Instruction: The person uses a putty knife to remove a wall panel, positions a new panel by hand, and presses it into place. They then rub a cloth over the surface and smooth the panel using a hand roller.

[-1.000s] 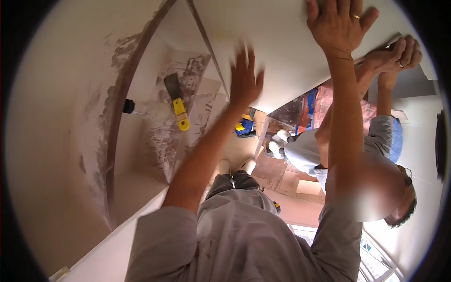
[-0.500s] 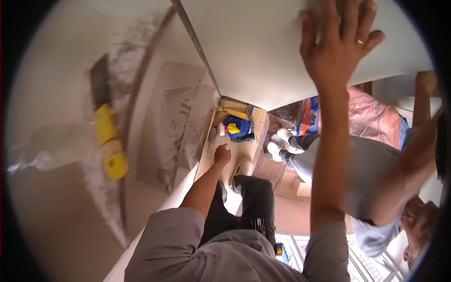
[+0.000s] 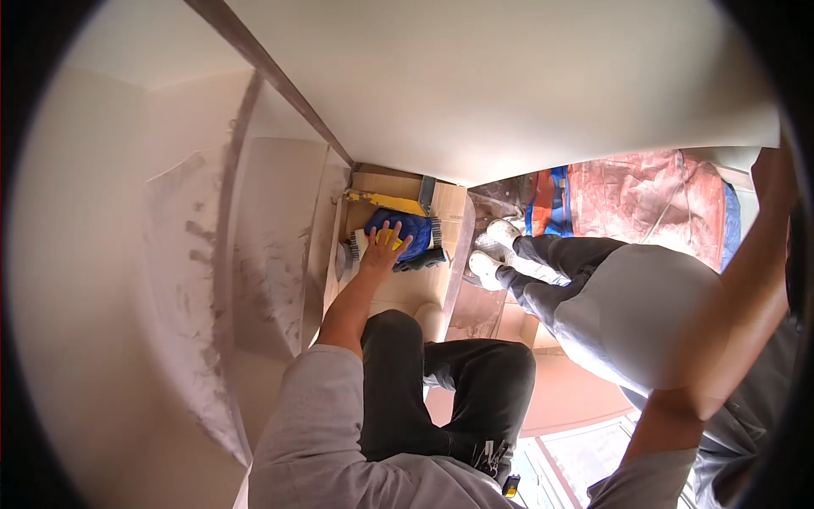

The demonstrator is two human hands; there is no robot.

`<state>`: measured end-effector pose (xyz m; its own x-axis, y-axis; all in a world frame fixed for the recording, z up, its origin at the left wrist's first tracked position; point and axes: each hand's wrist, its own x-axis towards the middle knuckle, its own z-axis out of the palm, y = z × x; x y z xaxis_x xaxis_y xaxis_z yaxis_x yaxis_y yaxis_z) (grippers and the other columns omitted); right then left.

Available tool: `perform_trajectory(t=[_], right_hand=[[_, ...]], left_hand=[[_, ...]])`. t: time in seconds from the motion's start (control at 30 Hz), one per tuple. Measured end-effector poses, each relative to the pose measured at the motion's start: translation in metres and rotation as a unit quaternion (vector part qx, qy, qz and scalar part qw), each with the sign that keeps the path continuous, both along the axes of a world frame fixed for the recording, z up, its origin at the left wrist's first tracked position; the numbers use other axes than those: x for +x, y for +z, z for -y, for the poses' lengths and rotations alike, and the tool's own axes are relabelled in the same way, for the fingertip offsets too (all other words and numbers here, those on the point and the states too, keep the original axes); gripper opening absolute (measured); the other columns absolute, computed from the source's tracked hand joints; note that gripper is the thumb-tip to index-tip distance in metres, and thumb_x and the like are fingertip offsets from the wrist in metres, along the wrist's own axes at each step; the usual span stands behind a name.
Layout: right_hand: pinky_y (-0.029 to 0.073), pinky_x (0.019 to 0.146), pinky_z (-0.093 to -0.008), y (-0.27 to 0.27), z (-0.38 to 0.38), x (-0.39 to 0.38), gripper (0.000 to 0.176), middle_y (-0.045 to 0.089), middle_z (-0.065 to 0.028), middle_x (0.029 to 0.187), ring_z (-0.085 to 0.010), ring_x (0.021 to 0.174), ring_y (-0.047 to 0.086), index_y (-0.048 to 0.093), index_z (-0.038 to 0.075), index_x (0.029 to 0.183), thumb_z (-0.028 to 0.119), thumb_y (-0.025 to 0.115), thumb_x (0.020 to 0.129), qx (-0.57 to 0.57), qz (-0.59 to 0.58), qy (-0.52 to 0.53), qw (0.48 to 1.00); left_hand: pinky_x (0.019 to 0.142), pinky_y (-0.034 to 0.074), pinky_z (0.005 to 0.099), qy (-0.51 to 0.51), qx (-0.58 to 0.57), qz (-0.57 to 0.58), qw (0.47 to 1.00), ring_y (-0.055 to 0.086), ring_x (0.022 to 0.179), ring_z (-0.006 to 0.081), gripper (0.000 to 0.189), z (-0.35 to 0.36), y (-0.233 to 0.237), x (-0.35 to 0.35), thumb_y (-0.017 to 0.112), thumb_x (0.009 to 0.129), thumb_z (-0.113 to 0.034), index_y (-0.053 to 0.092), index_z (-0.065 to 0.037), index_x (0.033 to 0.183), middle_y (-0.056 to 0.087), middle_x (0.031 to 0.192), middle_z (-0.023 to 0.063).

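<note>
My left hand [image 3: 379, 253] is stretched down with its fingers spread over a blue soft bundle [image 3: 407, 227]. A small yellow piece [image 3: 388, 243] shows under the fingers. Comb-like pale teeth [image 3: 360, 243] stick out beside the bundle, and a dark item [image 3: 421, 260] lies along its lower edge. Behind it rests a long yellow tool [image 3: 386, 202]. My right forearm [image 3: 663, 434] angles up the right side and overlaps a co-worker's arm [image 3: 738, 327]; I cannot tell which hand is at the large pale panel's [image 3: 526, 85] right edge.
The bundle lies on a wooden board [image 3: 398, 293] by my shoe. The co-worker's white shoes [image 3: 487, 270] stand to the right, near a pinkish sheet [image 3: 636, 195]. A smeared wall with a dark strip [image 3: 237, 127] rises at the left. Windows [image 3: 585, 454] show below.
My left hand has reached forward onto the bundle, its fingers now spread. My right hand has left the panel's face. I have crouched lower. The yellow-and-black tool at the left no longer shows.
</note>
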<state>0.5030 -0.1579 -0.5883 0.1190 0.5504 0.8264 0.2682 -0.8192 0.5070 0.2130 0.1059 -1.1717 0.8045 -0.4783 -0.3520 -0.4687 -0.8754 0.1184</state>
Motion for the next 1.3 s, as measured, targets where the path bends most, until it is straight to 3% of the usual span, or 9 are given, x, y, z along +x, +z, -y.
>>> perform_trajectory(t=[0.23, 0.4, 0.53, 0.67, 0.87, 1.0, 1.13, 1.2, 1.3], right_hand=[[0.018, 0.113, -0.0599, -0.003, 0.002, -0.005, 0.05, 0.038, -0.0202, 0.15, -0.0373, 0.141, 0.033, 0.043, 0.01, 0.144, 0.04, 0.04, 0.104, 0.008, -0.018, 0.016, 1.0], [0.022, 0.111, -0.0612, -0.004, 0.003, -0.008, 0.049, 0.041, -0.0229, 0.147, -0.0391, 0.138, 0.037, 0.045, 0.007, 0.141, 0.04, 0.041, 0.104, 0.006, -0.045, 0.025, 0.999], [0.026, 0.109, -0.0623, -0.007, 0.003, -0.004, 0.049, 0.043, -0.0251, 0.145, -0.0405, 0.136, 0.04, 0.047, 0.005, 0.139, 0.04, 0.042, 0.104, 0.011, -0.062, 0.027, 0.998], [0.029, 0.108, -0.0633, -0.013, -0.004, -0.011, 0.049, 0.045, -0.0272, 0.143, -0.042, 0.134, 0.043, 0.049, 0.004, 0.137, 0.04, 0.043, 0.104, 0.014, -0.075, 0.025, 0.997], [0.034, 0.105, -0.0649, -0.008, -0.041, -0.145, 0.05, 0.048, -0.0305, 0.14, -0.0441, 0.131, 0.047, 0.051, 0.001, 0.134, 0.04, 0.044, 0.104, 0.172, -0.301, 0.165, 0.924], [0.038, 0.104, -0.0659, 0.063, -0.069, -0.244, 0.05, 0.05, -0.0327, 0.137, -0.0456, 0.129, 0.05, 0.053, -0.001, 0.132, 0.04, 0.045, 0.103, 0.235, -0.351, 0.264, 0.867], [0.033, 0.107, -0.0644, 0.179, -0.069, -0.243, 0.051, 0.046, -0.0281, 0.143, -0.0423, 0.133, 0.045, 0.05, 0.001, 0.136, 0.038, 0.049, 0.101, 0.224, -0.236, 0.272, 0.906], [0.031, 0.109, -0.0636, 0.252, -0.07, -0.213, 0.053, 0.044, -0.0258, 0.146, -0.0407, 0.136, 0.042, 0.049, 0.002, 0.138, 0.038, 0.051, 0.099, 0.205, -0.153, 0.238, 0.937], [0.028, 0.111, -0.0625, 0.357, -0.075, -0.162, 0.056, 0.04, -0.0224, 0.15, -0.0382, 0.14, 0.038, 0.047, 0.004, 0.142, 0.037, 0.054, 0.097, 0.183, -0.038, 0.149, 0.971]], left_hand=[[0.1, 0.047, 0.0516, -0.003, -0.033, 0.0, 0.999, 0.051, 0.127, 0.0392, 0.054, -0.006, -0.011, 0.016, 0.059, 0.093, -0.014, 0.048, -0.021, 0.145, 0.048, 0.145, 0.0171], [0.092, 0.052, 0.0412, 0.162, -0.174, -0.011, 0.971, 0.062, 0.109, 0.034, 0.044, -0.001, 0.042, 0.023, 0.064, 0.085, -0.013, 0.06, -0.012, 0.129, 0.062, 0.126, 0.0147], [0.084, 0.053, 0.036, 0.365, -0.327, 0.02, 0.872, 0.065, 0.096, 0.0355, 0.041, 0.014, 0.065, 0.005, 0.064, 0.082, -0.014, 0.062, -0.003, 0.121, 0.067, 0.114, 0.0182], [0.078, 0.051, 0.033, 0.448, -0.476, -0.165, 0.738, 0.067, 0.088, 0.0266, 0.035, 0.008, 0.114, 0.016, 0.062, 0.081, -0.016, 0.064, -0.001, 0.113, 0.07, 0.1, 0.0134], [0.08, 0.051, 0.0277, 0.466, -0.748, -0.168, 0.441, 0.063, 0.088, 0.0121, 0.029, 0.021, 0.376, 0.023, 0.066, 0.08, -0.015, 0.066, -0.004, 0.106, 0.066, 0.097, 0.0015], [0.098, 0.047, 0.0284, 0.238, -0.79, -0.221, 0.52, 0.061, 0.106, 0.0118, 0.05, 0.026, 0.58, 0.047, 0.067, 0.077, -0.002, 0.061, 0.002, 0.126, 0.067, 0.113, 0.0035], [0.1, 0.042, 0.0266, 0.016, -0.825, -0.16, 0.541, 0.055, 0.11, 0.0101, 0.045, 0.046, 0.758, 0.047, 0.068, 0.083, -0.006, 0.058, 0.004, 0.126, 0.06, 0.116, 0.0017], [0.096, 0.043, 0.0255, -0.004, -0.85, -0.069, 0.523, 0.055, 0.105, 0.009, 0.043, 0.051, 0.828, 0.069, 0.068, 0.087, -0.008, 0.056, 0.004, 0.126, 0.059, 0.112, 0.0015], [0.055, 0.039, 0.0184, -0.019, -0.855, 0.049, 0.516, 0.049, 0.067, 0.0028, 0.04, 0.062, 0.936, 0.113, 0.062, 0.09, -0.007, 0.052, -0.003, 0.129, 0.056, 0.092, -0.0027]])
